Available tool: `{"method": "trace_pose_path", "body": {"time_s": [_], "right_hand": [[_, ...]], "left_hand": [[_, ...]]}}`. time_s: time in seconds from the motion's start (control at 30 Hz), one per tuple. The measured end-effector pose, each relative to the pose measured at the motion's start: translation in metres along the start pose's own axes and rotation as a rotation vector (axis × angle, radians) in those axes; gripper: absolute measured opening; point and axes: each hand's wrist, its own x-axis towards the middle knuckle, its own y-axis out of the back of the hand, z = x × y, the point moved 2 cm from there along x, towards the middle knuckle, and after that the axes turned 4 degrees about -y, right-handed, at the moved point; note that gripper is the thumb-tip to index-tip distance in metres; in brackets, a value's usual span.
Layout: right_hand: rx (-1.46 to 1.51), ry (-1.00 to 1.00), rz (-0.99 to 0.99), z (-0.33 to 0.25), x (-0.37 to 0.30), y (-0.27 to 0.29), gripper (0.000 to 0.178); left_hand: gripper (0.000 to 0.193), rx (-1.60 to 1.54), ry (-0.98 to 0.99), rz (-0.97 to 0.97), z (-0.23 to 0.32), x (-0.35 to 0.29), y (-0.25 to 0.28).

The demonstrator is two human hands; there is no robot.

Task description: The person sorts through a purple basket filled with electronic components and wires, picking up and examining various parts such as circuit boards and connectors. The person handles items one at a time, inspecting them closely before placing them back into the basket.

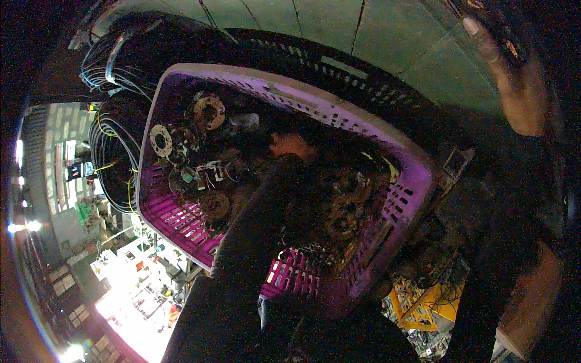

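A purple plastic basket [266,81] with slotted walls holds loose, dirty metal parts. My left arm, in a dark sleeve, reaches into it from the lower edge. The left hand [293,146] is down among the parts, its fingers lost in shadow. Left of it lie a flat ring-shaped plate [161,141], a round rusty disc [209,112] and small pieces with wires. More dark metal parts [345,221] lie to its right. At the upper right, my right hand [519,91] has one digit stretched out along a greenish panel; its other fingers are mostly in darkness.
Coiled black cables [112,142] hang left of the basket. Beyond them, far lower left, a brightly lit white work table [136,302] carries several items. A yellow crate [433,305] stands at the lower right. Behind the basket is the greenish panelled surface [387,36].
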Motion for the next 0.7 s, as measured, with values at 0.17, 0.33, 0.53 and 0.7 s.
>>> {"method": "trace_pose_path", "body": {"time_s": [0.17, 0.33, 0.53, 0.7], "right_hand": [[-0.026, -0.035, -0.184, 0.017, 0.002, 0.025, 0.064], [-0.203, 0.117, -0.185, 0.058, 0.022, 0.01, 0.052], [-0.185, 0.09, -0.156, 0.115, 0.028, 0.022, 0.053], [-0.338, 0.126, -0.132, 0.124, 0.03, 0.029, 0.054]], "left_hand": [[0.054, -0.03, 0.022, -0.048, -0.003, 0.004, 0.007], [0.077, -0.2, -0.209, -0.133, 0.0, 0.003, 0.025], [0.076, -0.429, -0.412, 0.026, 0.04, -0.137, 0.083], [0.053, -0.164, -0.665, 0.332, 0.065, -0.224, 0.143]]}}
